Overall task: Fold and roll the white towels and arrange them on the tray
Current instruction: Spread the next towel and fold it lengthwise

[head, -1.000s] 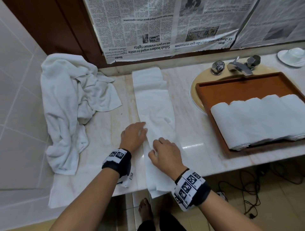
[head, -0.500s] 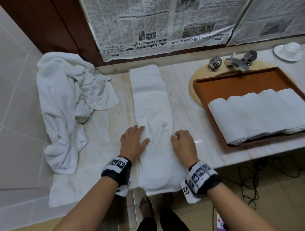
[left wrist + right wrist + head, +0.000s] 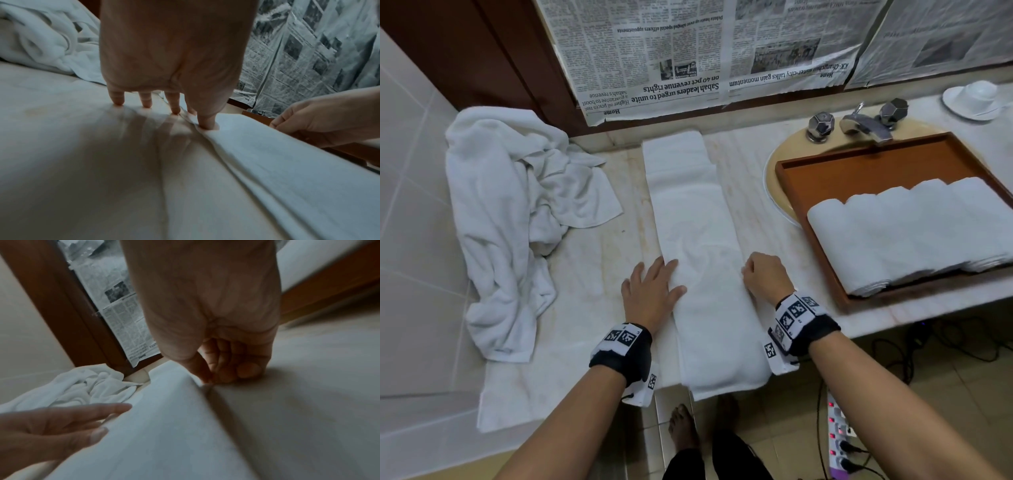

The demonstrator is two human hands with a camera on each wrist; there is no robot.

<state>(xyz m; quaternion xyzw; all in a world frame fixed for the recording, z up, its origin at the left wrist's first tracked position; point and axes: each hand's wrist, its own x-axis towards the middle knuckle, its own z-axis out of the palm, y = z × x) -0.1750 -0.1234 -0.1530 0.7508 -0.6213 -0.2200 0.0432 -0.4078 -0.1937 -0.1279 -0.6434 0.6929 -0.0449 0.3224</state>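
A long folded white towel (image 3: 698,240) lies lengthwise on the marble counter, its near end hanging over the front edge. My left hand (image 3: 650,287) lies flat at its left edge with fingers straight, the thumb (image 3: 207,125) pressing into the cloth. At the right edge my right hand (image 3: 763,274) has curled fingers, and its thumb and fingertips (image 3: 207,379) pinch the towel's edge. A brown wooden tray (image 3: 859,164) at the right holds several rolled white towels (image 3: 911,233) side by side.
A heap of crumpled white towels (image 3: 510,212) fills the left of the counter against the tiled wall. The tray sits over a basin with a chrome tap (image 3: 859,123). A cup and saucer (image 3: 976,99) stand at the far right. A power strip (image 3: 839,431) lies on the floor.
Both hands left the towel's middle and went to its side edges, the right one moving right. The towel's near part now lies wider and flatter. Since half a second ago the right fingers have curled.
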